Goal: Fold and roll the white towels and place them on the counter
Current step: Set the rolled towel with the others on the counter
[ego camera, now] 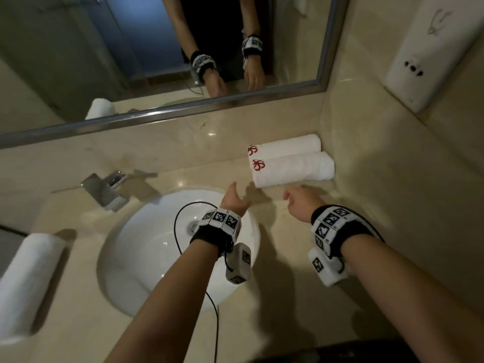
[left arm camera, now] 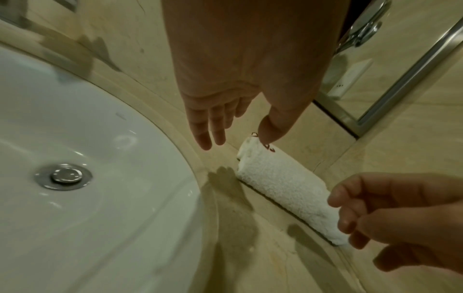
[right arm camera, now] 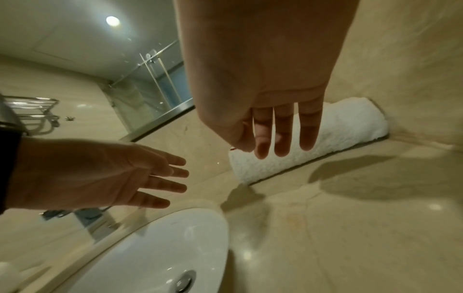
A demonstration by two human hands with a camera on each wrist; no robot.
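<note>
On the beige stone counter (ego camera: 301, 258), at the far right beside the side wall, two rolled white towels lie side by side and touching, each with a red emblem at its left end: the far towel (ego camera: 288, 145) is closest to the mirror (ego camera: 157, 61), and the near towel (ego camera: 294, 169) lies just in front of it. A third rolled towel (ego camera: 26, 281) lies well apart at the near left edge of the counter, left of the round white sink (ego camera: 146, 247). Behind the sink stands a chrome faucet (ego camera: 107, 189).

Both hands hover just in front of the near towel and hold nothing. The left hand (ego camera: 234, 199) is over the sink's far right rim, fingers straight and loosely spread, reaching toward the towel's left end without touching it. The right hand (ego camera: 301, 203) is over the bare counter to the right of the sink, fingers relaxed and slightly bent, apart from the towel. Each wrist carries a black band with printed square markers. High on the right wall hangs a white dispenser (ego camera: 424, 53).
</note>
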